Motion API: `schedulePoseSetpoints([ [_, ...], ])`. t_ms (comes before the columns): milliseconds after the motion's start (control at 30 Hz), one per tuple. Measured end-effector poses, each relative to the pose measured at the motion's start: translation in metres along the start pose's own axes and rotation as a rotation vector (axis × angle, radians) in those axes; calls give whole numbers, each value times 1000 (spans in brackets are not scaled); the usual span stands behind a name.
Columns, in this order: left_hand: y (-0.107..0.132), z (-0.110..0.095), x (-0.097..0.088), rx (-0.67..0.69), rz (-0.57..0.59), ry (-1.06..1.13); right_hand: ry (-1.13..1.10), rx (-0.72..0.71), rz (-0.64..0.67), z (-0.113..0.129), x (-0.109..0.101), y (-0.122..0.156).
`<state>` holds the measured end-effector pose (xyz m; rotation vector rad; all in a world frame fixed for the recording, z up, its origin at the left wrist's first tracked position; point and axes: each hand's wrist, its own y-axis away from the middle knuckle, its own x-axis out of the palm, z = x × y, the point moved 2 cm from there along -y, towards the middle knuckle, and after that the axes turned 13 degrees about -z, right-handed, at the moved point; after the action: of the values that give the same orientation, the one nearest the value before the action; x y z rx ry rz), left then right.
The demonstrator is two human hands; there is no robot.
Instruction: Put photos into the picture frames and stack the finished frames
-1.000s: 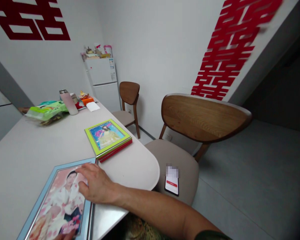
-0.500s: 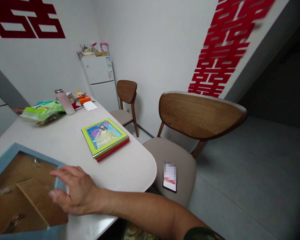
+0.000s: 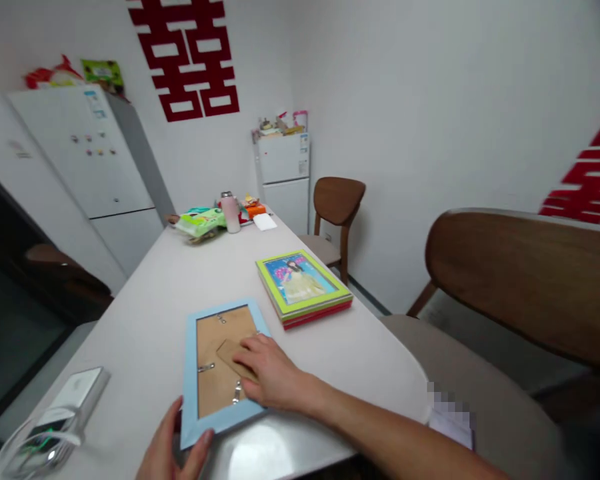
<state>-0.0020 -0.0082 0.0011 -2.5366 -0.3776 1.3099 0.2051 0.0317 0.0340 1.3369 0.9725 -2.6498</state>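
Observation:
A light blue picture frame (image 3: 191, 373) is back side up over the white table, its brown backing board (image 3: 209, 393) showing metal clips and a stand flap (image 3: 230, 353). My left hand (image 3: 173, 453) grips the frame's near left corner, thumb on top and the other fingers partly hidden behind the edge. Across the right side of the backing lies my right hand (image 3: 267, 370), its fingers curled at the flap and its palm over the frame's right edge. Just beyond sits a stack of picture frames (image 3: 317, 310), the top one lime green around a picture of a figure in a pale dress.
On the white table (image 3: 150, 320) lies a white device with a coiled cable (image 3: 55, 427) at near left. A pink bottle (image 3: 231, 213) and green packages (image 3: 203, 223) stand farther back. Wooden chairs (image 3: 510, 287) line the right side; a phone (image 3: 450, 427) rests on the near seat.
The view has swung left. The blue frame now appears farther off and whole. My left hand has come into view on its corner, and my right hand has moved from its edge onto the backing.

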Motion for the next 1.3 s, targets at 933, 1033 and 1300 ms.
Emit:
schedulePoseSetpoints([
  [933,-19,-9,26,69,-68,151,404,171,111,-28,13,-32],
  [1033,-19,-10,26,67,-78,146,311,119,59,-8,10,-30],
  [1300,-20,-9,28,84,-105,146,169,-8,168,41,46,-39],
])
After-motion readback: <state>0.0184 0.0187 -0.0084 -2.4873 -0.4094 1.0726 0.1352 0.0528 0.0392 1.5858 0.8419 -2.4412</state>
